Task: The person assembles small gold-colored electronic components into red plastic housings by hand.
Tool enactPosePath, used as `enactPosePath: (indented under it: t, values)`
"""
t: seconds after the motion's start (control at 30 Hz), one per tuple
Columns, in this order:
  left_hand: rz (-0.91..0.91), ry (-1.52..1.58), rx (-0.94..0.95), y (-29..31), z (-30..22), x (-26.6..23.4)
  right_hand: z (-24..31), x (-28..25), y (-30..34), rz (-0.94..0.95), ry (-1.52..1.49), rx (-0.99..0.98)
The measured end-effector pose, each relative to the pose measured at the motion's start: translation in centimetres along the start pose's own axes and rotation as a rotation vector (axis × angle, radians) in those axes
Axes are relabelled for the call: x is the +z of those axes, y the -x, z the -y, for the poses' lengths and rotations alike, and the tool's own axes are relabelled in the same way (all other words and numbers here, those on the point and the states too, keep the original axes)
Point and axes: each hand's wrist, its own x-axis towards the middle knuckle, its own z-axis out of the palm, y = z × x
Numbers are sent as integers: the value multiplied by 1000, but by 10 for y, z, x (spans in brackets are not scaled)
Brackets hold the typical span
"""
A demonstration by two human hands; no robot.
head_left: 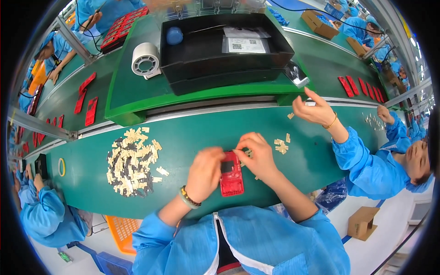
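Observation:
A red plastic device casing with a dark window near its top lies on the green table in front of me. My left hand is over its upper left edge, smeared by motion, and whatever its fingertips have is hidden. At the casing's upper right edge, my right hand has thumb and forefinger pinched on it. Left of my hands spreads a heap of small cream and dark grey pieces. A few more cream pieces lie right of my right hand, and some are partly hidden beneath it.
Beyond the table, a green raised stand holds a black tray and a white tape roll. Red casings lie on the belt behind. A co-worker's hand reaches in from the right. A yellow ring lies far left.

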Motion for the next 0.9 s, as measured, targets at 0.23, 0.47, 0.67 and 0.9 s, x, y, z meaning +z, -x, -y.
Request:
enactPosePath:
  t: [0.23,0.47,0.67,0.9]
  values:
    - [278,-431,293,36,3,27,-20,30,7,-40,-39,97]
    - [236,-444,285,37,1,30,-20,38,11,-133,56,70]
    - [234,-441,274,37,0,30,-19,44,11,-156,109,68]
    - [230,-421,247,38,1,31,-15,44,13,-164,153,37]
